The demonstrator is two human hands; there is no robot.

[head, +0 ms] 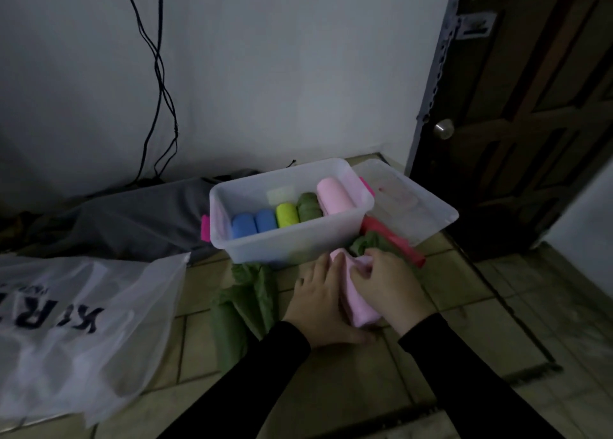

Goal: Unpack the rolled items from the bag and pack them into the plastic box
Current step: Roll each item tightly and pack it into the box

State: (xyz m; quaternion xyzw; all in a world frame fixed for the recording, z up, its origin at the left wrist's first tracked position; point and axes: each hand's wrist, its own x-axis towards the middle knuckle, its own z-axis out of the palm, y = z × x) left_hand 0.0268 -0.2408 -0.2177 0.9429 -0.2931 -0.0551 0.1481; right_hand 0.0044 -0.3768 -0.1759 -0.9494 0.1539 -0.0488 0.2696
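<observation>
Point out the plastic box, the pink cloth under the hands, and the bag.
plastic box [285, 246]: head view, its near front wall.
pink cloth [360, 309]: head view, bare fabric between both hands.
bag [76, 339]: head view, its white crumpled side.

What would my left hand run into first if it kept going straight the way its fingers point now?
Most likely the near wall of the plastic box, since the left hand points up-frame along the pink cloth toward it. Depth is hard to judge here.

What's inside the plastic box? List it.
The plastic box holds five rolls side by side: two blue, one lime, one olive green, one pink. Anything beneath them is hidden.
</observation>
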